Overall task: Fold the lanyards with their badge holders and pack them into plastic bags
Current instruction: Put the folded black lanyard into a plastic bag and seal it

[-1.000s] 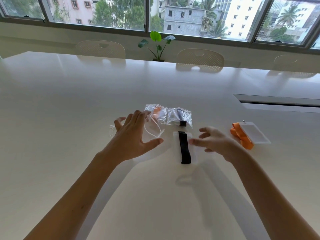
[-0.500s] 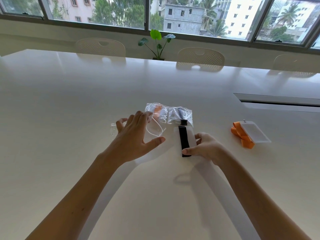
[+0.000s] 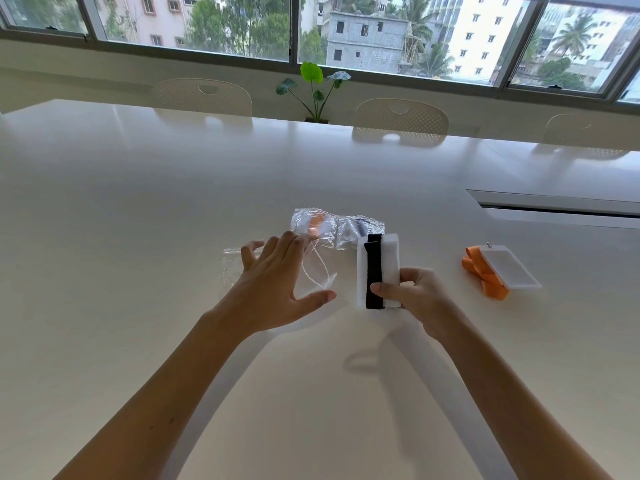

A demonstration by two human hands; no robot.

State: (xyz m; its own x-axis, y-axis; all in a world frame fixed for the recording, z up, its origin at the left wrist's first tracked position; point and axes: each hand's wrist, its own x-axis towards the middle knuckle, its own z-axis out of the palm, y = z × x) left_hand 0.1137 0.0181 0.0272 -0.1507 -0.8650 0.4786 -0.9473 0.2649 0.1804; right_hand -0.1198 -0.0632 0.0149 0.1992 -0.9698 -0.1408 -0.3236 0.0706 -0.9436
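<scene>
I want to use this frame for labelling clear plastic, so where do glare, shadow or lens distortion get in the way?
Head view: window backlight puts a sheen on the far table; the empty plastic bag under the left hand nearly vanishes; arm shadows run toward the camera; wide-angle bends the window frame; the black lanyard in the right hand stays sharp.

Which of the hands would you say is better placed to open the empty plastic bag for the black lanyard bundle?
The left hand, probably: it lies open, fingers spread over the empty plastic bag, holding nothing. The right hand is busy gripping the badge holder wrapped with the black lanyard.
</scene>
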